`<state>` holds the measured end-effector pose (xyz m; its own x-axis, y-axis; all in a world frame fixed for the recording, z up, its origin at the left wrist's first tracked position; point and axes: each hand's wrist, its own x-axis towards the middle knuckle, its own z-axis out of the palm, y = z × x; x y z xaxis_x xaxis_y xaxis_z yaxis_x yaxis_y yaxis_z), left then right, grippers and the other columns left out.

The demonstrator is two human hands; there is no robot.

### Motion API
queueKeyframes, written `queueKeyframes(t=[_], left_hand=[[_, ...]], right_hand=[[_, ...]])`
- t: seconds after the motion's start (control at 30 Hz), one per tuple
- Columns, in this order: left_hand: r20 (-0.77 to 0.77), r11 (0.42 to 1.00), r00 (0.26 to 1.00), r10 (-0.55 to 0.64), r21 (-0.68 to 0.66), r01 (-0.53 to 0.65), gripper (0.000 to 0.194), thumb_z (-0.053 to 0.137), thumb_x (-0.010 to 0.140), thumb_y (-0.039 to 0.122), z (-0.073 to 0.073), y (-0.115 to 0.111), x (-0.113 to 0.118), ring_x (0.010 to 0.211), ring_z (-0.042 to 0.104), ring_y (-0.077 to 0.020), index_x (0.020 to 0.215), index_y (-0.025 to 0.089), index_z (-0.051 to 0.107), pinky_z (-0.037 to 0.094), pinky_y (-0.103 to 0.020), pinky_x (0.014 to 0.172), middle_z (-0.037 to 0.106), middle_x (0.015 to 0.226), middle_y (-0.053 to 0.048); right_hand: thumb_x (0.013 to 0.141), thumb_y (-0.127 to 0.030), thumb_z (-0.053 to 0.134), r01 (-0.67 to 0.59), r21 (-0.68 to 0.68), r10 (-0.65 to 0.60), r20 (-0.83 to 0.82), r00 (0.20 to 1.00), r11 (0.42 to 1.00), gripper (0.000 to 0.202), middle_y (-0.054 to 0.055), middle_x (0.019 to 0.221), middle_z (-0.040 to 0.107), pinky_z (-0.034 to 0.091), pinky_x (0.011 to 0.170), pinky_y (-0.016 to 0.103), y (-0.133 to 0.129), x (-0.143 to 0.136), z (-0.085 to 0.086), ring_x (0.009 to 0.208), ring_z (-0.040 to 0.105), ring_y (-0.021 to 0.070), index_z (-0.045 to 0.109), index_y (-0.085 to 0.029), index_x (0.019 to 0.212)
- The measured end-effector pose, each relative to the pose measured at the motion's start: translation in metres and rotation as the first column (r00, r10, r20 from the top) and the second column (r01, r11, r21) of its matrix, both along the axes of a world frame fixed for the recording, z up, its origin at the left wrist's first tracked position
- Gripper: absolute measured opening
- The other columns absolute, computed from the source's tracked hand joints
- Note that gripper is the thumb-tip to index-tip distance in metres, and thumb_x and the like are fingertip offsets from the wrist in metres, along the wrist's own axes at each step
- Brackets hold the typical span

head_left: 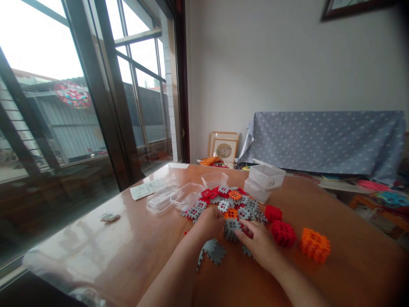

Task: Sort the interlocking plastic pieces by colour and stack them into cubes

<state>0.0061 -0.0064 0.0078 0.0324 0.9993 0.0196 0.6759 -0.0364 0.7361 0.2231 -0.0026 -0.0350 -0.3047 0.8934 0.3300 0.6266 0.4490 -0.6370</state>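
Note:
A pile of grey, red and orange toothed plastic pieces lies on the table. My left hand is at the pile's near left side, its fingers curled; whatever they hold is hidden. My right hand is at the near right side, thumb and fingers apart, beside a grey windowed piece that sits between both hands. Its fingertips seem to touch that piece's right side. Closer to me lie flat grey pieces, one of them tilted.
Right of the pile stand red stacks and an orange stack. Clear plastic containers and a paper sheet are at the back left, white boxes behind. A small plastic packet lies left on the table.

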Motion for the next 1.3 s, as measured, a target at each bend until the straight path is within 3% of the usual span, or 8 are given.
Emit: queueKeyframes(t=[0.33, 0.67, 0.9, 1.3], left_hand=[[-0.062, 0.996, 0.995, -0.075, -0.052, 0.071, 0.016, 0.052, 0.065, 0.018, 0.0, -0.003, 0.002, 0.057, 0.051, -0.0128, 0.063, 0.014, 0.067, 0.033, -0.023, 0.052, 0.057, 0.055, -0.001], [-0.062, 0.993, 0.994, -0.088, -0.085, 0.083, 0.019, 0.051, 0.071, 0.02, 0.003, -0.004, 0.006, 0.059, 0.053, -0.0136, 0.064, 0.014, 0.068, 0.039, -0.022, 0.055, 0.059, 0.057, -0.002], [0.014, 0.993, 0.998, -0.057, -0.101, 0.058, 0.01, 0.061, 0.069, 0.022, 0.005, -0.008, 0.007, 0.06, 0.054, -0.0134, 0.07, 0.014, 0.067, 0.042, -0.022, 0.057, 0.057, 0.057, 0.0], [0.043, 0.986, 0.995, -0.094, -0.133, 0.099, 0.014, 0.06, 0.071, 0.024, 0.008, -0.01, 0.004, 0.06, 0.056, -0.014, 0.072, 0.014, 0.069, 0.043, -0.022, 0.058, 0.06, 0.057, -0.001]], right_hand=[[0.091, -0.039, 0.052, -0.024, -0.017, 0.026, 0.173, 0.985, 1.0, 0.029, 0.006, 0.088, 0.073, 0.045, 0.083, 0.032, -0.012, 0.005, 0.02, 0.089, 0.064, 0.0232, 0.076, -0.023, 0.089], [0.088, -0.037, 0.056, -0.002, 0.01, 0.0, 0.237, 0.972, 1.0, 0.021, 0.004, 0.083, 0.07, 0.041, 0.076, 0.03, -0.02, 0.002, 0.026, 0.084, 0.061, 0.022, 0.072, -0.025, 0.082], [0.085, -0.035, 0.061, -0.013, 0.009, 0.01, 0.25, 0.968, 1.0, 0.014, 0.003, 0.08, 0.068, 0.038, 0.071, 0.031, -0.019, 0.001, 0.024, 0.08, 0.059, 0.0217, 0.07, -0.025, 0.08], [0.085, -0.034, 0.059, -0.012, 0.01, 0.009, 0.274, 0.962, 1.0, 0.019, 0.002, 0.079, 0.065, 0.035, 0.068, 0.029, -0.021, 0.001, 0.025, 0.079, 0.058, 0.0201, 0.06, -0.023, 0.07]])
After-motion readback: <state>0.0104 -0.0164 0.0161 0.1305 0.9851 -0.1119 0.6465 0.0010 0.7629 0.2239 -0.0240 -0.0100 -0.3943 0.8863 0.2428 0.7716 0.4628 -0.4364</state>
